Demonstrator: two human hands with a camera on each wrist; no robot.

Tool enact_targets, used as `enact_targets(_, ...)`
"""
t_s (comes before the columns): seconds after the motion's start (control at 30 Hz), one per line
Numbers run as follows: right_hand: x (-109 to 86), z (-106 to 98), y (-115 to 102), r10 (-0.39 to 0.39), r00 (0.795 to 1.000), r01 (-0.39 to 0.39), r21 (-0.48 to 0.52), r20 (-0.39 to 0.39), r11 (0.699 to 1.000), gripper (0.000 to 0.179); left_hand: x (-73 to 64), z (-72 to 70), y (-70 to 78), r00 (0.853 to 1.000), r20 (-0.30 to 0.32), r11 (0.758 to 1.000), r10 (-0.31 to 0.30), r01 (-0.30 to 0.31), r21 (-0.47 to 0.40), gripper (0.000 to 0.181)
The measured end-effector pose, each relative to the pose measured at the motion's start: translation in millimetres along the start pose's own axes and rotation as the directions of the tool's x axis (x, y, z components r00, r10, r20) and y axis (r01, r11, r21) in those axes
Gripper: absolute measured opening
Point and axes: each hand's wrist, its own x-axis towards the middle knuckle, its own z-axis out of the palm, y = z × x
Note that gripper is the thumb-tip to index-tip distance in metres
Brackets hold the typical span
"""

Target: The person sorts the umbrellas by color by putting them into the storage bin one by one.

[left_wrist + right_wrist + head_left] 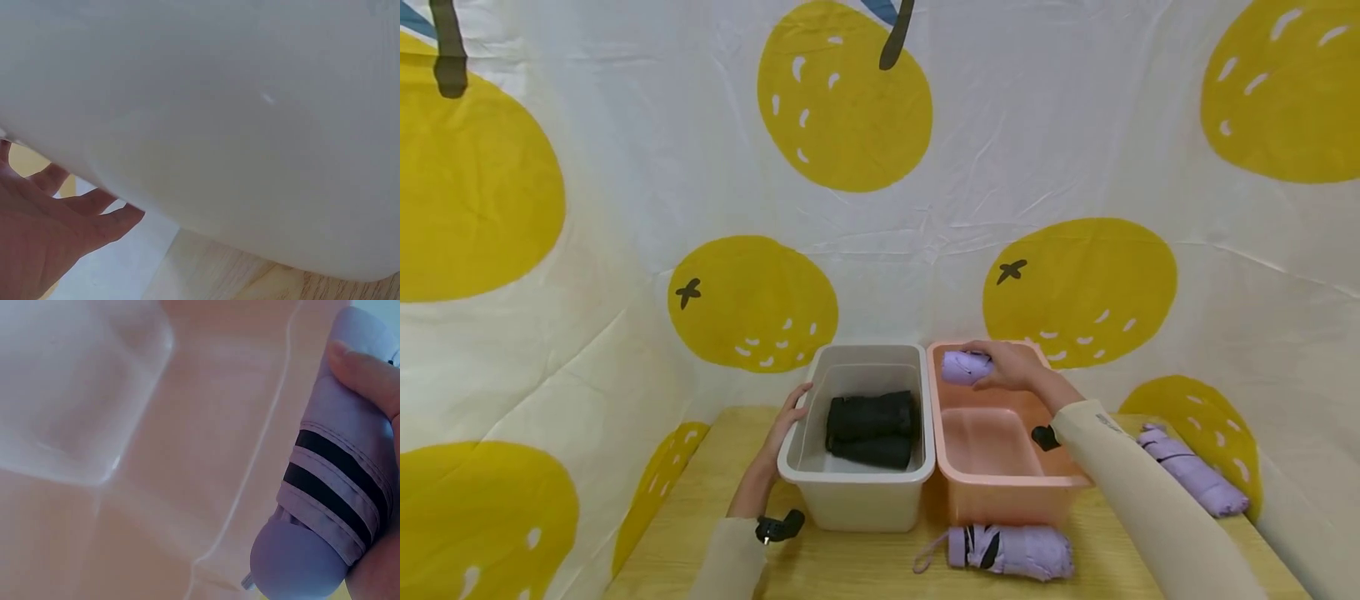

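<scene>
My right hand grips a purple folding umbrella over the far part of the peach bin. In the right wrist view, the thumb presses along the folded umbrella's sleeve, which has two black stripes, and its rounded end points down. My left hand rests against the left rim of the light grey bin, its fingers spread at the edge; the left wrist view partly hides the fingertips. Inside the grey bin lie dark rolled bundles, probably folded umbrellas, side by side.
Another purple folding umbrella, with a wrist loop, lies in front of the peach bin. One more purple umbrella lies at the table's right edge. The wooden table backs onto a fruit-print cloth. Both bins stand side by side.
</scene>
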Motion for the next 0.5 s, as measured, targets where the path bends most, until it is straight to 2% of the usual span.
enact_targets(0.13, 0.7, 5, 6, -0.001, 1.0, 0.001, 0.016, -0.005, 1.0, 0.066, -1.0, 1.7, -2.7, 0.999, 0.035, 1.0, 0.015, -0.015, -0.022, 0.049)
enact_targets(0.3, 1.6, 16, 12, -0.046, 0.999, 0.046, -0.003, -0.015, 0.999, 0.065, -3.0, 0.3, -4.1, 1.0, 0.02, 1.0, 0.016, -0.016, 0.002, 0.049)
enact_targets(0.37, 0.6, 20, 11, -0.022, 0.998, 0.023, 0.015, -0.059, 1.0, 0.065, -3.5, -0.7, -3.2, 1.0, 0.012, 1.0, 0.019, -0.019, 0.011, 0.049)
enact_targets(0.43, -2.2, 24, 5, 0.03, 0.99, -0.024, 0.048, -0.137, 0.999, 0.063, -3.6, -1.6, -1.6, 1.0, 0.015, 1.0, 0.02, -0.02, 0.02, 0.049)
enact_targets(0.5, -6.3, 24, -5, 0.064, 0.978, -0.038, 0.134, -0.2, 0.99, 0.063, -4.2, -3.0, 0.0, 0.999, 0.027, 1.0, 0.018, -0.019, 0.019, 0.049)
